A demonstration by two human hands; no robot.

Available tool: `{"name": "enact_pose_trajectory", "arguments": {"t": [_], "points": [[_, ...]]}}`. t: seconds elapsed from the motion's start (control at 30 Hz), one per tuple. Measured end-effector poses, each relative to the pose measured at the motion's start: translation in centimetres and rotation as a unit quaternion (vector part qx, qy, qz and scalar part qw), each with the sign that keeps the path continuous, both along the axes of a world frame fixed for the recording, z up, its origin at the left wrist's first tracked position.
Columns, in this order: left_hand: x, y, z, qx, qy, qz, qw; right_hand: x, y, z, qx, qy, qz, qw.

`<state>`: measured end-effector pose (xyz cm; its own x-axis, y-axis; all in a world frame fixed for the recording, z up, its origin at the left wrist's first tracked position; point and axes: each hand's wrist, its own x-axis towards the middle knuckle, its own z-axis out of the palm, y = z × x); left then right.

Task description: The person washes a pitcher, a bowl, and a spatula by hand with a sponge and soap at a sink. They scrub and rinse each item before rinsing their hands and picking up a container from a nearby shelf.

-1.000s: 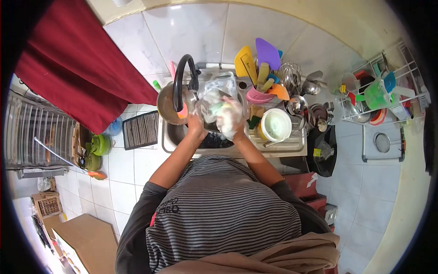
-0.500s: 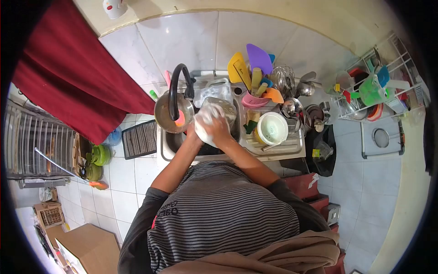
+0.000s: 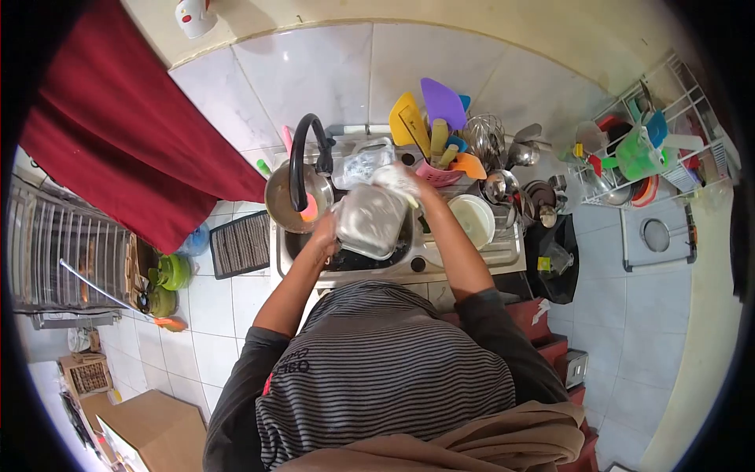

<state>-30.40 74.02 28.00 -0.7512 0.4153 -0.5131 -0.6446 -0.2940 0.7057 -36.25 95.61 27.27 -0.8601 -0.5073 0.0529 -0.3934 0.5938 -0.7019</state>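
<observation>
A clear, soapy square container is tilted above the sink basin. My left hand grips its left side, fingers wrapped round the edge. Near the container's upper right corner, my right hand is closed on a white, foamy cloth; the motion blurs it somewhat. Just left of the container, a metal pan sits under the black faucet. Behind my hands lies another clear plastic container.
Right of the basin are a white tub, a pink holder with spatulas, a whisk and metal ladles. A wire rack hangs at the right. A red curtain hangs at the left.
My hands have moved apart. The container has come up into view in my left hand, and my right hand has moved up and right with the white cloth.
</observation>
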Motion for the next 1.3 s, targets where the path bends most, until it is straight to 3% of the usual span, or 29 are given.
{"name": "enact_pose_trajectory", "arguments": {"t": [0.07,0.1,0.13,0.17,0.23,0.3,0.4,0.47,0.5,0.6,0.67,0.73,0.77,0.83,0.87,0.9,1.0,1.03,1.13,1.17,1.27,1.3], "points": [[-0.6,0.1,-0.1,-0.183,0.132,-0.039,0.973,1.0,-0.9,0.3,-0.023,-0.011,-0.138,0.990],[-0.5,-0.5,-0.1,-0.154,0.217,-0.055,0.962,1.6,-1.5,0.4,-0.034,-0.016,-0.202,0.979],[-1.0,-1.0,-0.1,-0.183,0.230,-0.061,0.954,2.0,-2.2,1.0,-0.046,-0.018,-0.264,0.963],[-1.5,-1.3,-0.2,-0.212,0.241,-0.067,0.945,2.6,-2.9,1.7,-0.086,-0.007,-0.268,0.960],[-1.2,-1.8,0.0,-0.255,0.270,-0.060,0.927,4.1,-3.5,2.5,-0.330,-0.100,-0.212,0.914],[-0.9,-2.2,-1.0,-0.181,0.246,0.001,0.952,7.6,-4.2,6.1,-0.364,-0.045,-0.169,0.915],[-0.5,-2.3,-2.8,-0.033,0.116,0.048,0.992,9.5,-2.4,3.8,-0.105,0.178,-0.252,0.945],[0.0,-2.0,-3.6,0.081,-0.005,0.057,0.995,8.7,-1.9,0.7,-0.177,0.106,-0.371,0.906],[0.5,-1.5,-2.8,0.116,-0.067,0.011,0.991,8.4,-1.7,-1.8,-0.213,0.067,-0.428,0.876],[1.7,0.0,-3.3,0.286,-0.126,0.044,0.949,7.5,-1.8,-7.9,-0.437,-0.150,-0.437,0.772],[1.9,0.4,-2.8,0.311,-0.138,0.012,0.940,8.2,-2.4,-8.0,-0.582,-0.374,-0.294,0.659],[1.5,0.6,-4.2,0.307,-0.148,-0.006,0.940,10.6,-4.9,2.2,-0.683,-0.486,-0.188,0.512],[1.5,0.7,-4.8,0.275,-0.152,-0.007,0.949,10.7,-5.4,1.6,-0.735,-0.484,-0.162,0.445],[1.5,0.5,-5.7,0.181,-0.125,-0.053,0.974,10.3,-5.6,-3.3,-0.715,-0.426,-0.204,0.516],[1.4,0.5,-6.4,0.134,-0.111,-0.077,0.982,10.3,-6.0,-2.5,-0.701,-0.394,-0.225,0.550],[0.8,0.5,-7.7,0.160,-0.087,-0.085,0.980,10.5,-5.6,-1.5,-0.711,-0.395,-0.247,0.527],[0.7,0.7,-2.6,0.170,0.020,0.122,0.978,9.7,-5.4,1.0,-0.722,-0.393,-0.208,0.530],[0.7,0.5,-2.5,0.245,0.101,0.096,0.960,9.5,-5.5,1.8,-0.701,-0.390,-0.234,0.550],[0.5,1.1,-0.1,0.175,0.251,0.058,0.950,8.4,-6.0,4.0,-0.751,-0.392,-0.230,0.479],[0.8,1.7,1.8,0.204,0.226,0.042,0.952,8.9,-6.7,6.7,-0.782,-0.357,-0.186,0.476],[1.4,3.0,1.5,0.280,0.158,0.064,0.945,9.5,-9.0,8.1,-0.850,-0.311,-0.059,0.421],[1.2,3.3,1.4,0.309,0.090,0.106,0.941,9.1,-9.6,6.5,-0.851,-0.273,-0.003,0.448]]}}
